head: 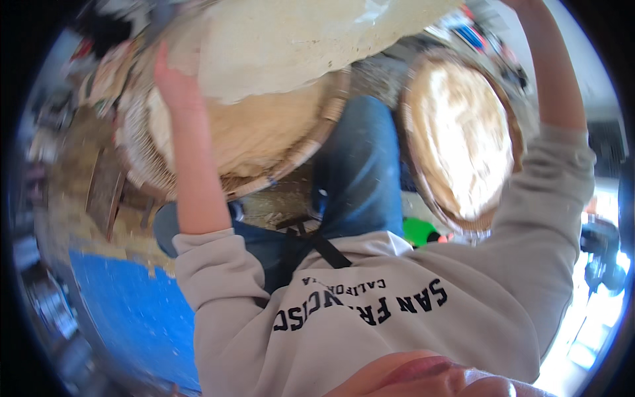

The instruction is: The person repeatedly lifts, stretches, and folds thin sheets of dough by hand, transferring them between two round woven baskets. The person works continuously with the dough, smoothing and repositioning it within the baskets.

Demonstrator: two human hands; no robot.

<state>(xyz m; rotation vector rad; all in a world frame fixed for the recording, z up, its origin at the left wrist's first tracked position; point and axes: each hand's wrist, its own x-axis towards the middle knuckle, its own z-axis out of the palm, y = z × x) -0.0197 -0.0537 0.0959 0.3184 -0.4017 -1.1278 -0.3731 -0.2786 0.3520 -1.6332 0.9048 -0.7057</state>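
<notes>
A large, thin, pale sheet, its material unclear, is held up across the top of the view with an uneven lower edge. My left hand grips its left part, the fingers partly hidden by the sheet and blurred. Only the base of my right hand shows at the top edge, beyond the sheet's right end; its fingers are cut off. Below the sheet sits a wide round wicker basket that holds a tan, wrinkled layer.
To the right, another round basket holds a bright pale layer. A small wooden stool stands at the left, beyond a blue panel. My jeans-clad knee lies between the baskets. A green object is near my right hip.
</notes>
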